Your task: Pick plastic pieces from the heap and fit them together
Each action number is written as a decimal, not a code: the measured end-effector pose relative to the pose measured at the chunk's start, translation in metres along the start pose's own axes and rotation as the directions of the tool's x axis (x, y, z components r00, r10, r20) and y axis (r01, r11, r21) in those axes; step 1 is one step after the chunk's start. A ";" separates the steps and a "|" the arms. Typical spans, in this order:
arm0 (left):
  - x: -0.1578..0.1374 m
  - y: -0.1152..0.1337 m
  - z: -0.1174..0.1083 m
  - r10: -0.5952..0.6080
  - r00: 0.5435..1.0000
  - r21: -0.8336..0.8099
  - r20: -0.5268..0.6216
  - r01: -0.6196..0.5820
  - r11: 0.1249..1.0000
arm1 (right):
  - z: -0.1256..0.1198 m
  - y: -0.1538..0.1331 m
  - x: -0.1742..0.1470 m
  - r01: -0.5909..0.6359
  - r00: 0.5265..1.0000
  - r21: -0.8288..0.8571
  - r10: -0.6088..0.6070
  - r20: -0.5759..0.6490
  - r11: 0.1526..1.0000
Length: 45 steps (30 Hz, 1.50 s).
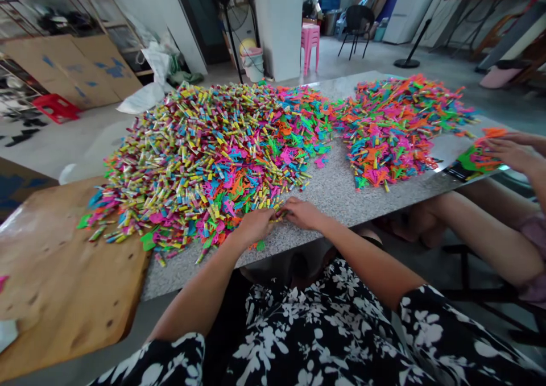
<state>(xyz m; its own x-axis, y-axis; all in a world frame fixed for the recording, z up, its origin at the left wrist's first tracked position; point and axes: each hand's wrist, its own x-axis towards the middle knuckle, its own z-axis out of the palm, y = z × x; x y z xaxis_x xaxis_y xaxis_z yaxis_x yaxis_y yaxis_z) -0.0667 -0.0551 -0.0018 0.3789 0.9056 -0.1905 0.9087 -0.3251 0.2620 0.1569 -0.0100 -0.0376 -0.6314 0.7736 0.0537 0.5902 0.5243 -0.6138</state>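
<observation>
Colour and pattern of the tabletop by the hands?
The tabletop is grey with fine speckles; best seen in the head view.

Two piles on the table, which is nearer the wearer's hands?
The larger, yellower pile on the left: its edge lies right by the left hand and right hand. The smaller, pinker pile on the right sits farther off.

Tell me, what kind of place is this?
Probably a small workshop, perhaps in a home: a big heap of small, multicoloured, plastic-looking pieces lies on a speckled grey tabletop, with large brown cardboard sheets and pink plastic stools beyond.
</observation>
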 end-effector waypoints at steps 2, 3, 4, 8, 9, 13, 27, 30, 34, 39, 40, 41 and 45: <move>0.004 -0.009 -0.011 -0.096 0.991 0.016 -0.094 0.098 0.995 | 0.008 -0.011 0.002 -0.005 0.998 -0.173 0.016 0.060 0.985; 0.008 -0.013 -0.016 -0.147 0.978 0.022 -0.147 0.152 0.988 | 0.010 -0.015 0.004 -0.023 0.996 -0.232 0.041 0.073 0.972; 0.013 -0.016 -0.020 -0.195 0.960 0.023 -0.200 0.203 0.979 | 0.012 -0.018 0.005 -0.039 0.995 -0.276 0.063 0.078 0.960; 0.045 -0.018 -0.031 -0.262 0.907 0.044 -0.329 0.292 0.956 | 0.018 -0.023 0.007 -0.056 0.993 -0.349 0.088 0.078 0.936; 0.055 -0.016 -0.032 -0.262 0.907 0.052 -0.331 0.295 0.954 | 0.021 -0.023 0.006 -0.062 0.993 -0.355 0.093 0.072 0.933; 0.095 -0.002 -0.027 -0.263 0.933 0.083 -0.247 0.291 0.953 | 0.029 -0.026 -0.002 -0.123 0.989 -0.389 0.145 0.028 0.913; 0.135 -0.009 -0.022 -0.212 0.974 0.163 -0.075 0.221 0.962 | 0.039 -0.015 -0.029 -0.304 0.949 -0.196 0.279 -0.144 0.932; 0.129 -0.026 -0.035 -0.177 0.984 0.198 -0.018 0.177 0.964 | 0.041 -0.014 -0.030 -0.325 0.939 -0.157 0.298 -0.171 0.933; 0.128 -0.031 -0.041 -0.151 0.987 0.244 0.045 0.136 0.960 | 0.043 -0.013 -0.030 -0.325 0.935 -0.127 0.297 -0.196 0.937; 0.134 -0.020 -0.035 -0.198 0.980 0.301 0.029 0.181 0.936 | 0.049 -0.009 -0.030 -0.323 0.930 -0.112 0.292 -0.225 0.940; 0.135 -0.019 -0.034 -0.209 0.978 0.306 0.020 0.193 0.932 | 0.050 -0.008 -0.030 -0.323 0.927 -0.105 0.292 -0.233 0.941; 0.136 -0.018 -0.033 -0.218 0.976 0.310 0.015 0.203 0.929 | 0.051 -0.007 -0.030 -0.324 0.925 -0.094 0.294 -0.243 0.941; 0.135 -0.016 -0.032 -0.227 0.974 0.303 0.005 0.214 0.928 | 0.051 -0.004 -0.028 -0.365 0.887 0.031 0.357 -0.294 0.931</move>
<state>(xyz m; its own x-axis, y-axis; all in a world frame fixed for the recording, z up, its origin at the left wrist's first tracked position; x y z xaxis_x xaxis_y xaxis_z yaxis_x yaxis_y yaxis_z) -0.0357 0.0806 -0.0013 0.1640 0.9544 -0.2493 0.9781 -0.1902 -0.0847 0.1465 -0.0518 -0.0767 -0.2010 0.9777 0.0600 0.7640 0.1948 -0.6151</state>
